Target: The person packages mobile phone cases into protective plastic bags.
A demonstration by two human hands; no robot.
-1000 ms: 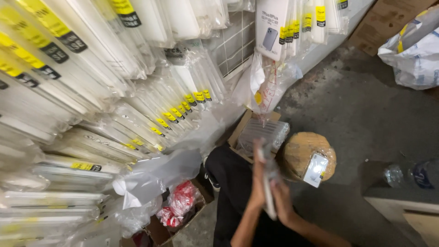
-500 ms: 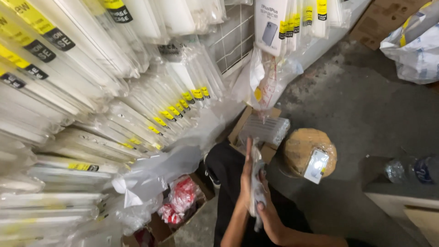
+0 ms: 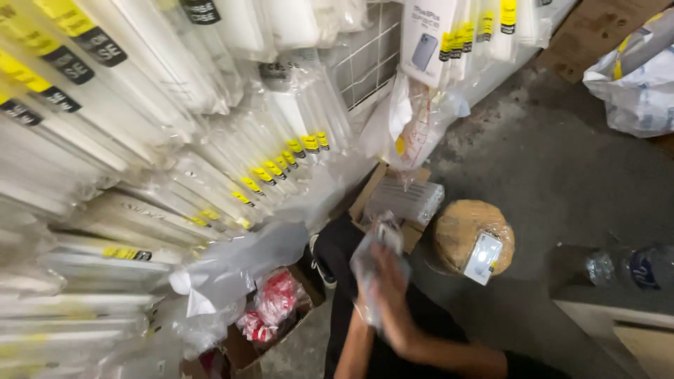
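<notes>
A bundle of clear-plastic packaged phone cases is held over my lap, between both hands. My right hand lies across the front of the bundle, its fingers wrapped over it. My left hand is mostly hidden behind the bundle's left edge and holds it from underneath. My legs in dark trousers are below the hands.
Rows of white packaged cases hang on the wall rack at left. On the grey floor ahead are a cardboard box of clear packs, a round wooden stool bearing one packaged case, and a box of red packets. Bottles lie at right.
The bundle stood upright and edge-on between my palms. Now it sits lower and flatter, with my right hand folded over it. The view has shifted slightly.
</notes>
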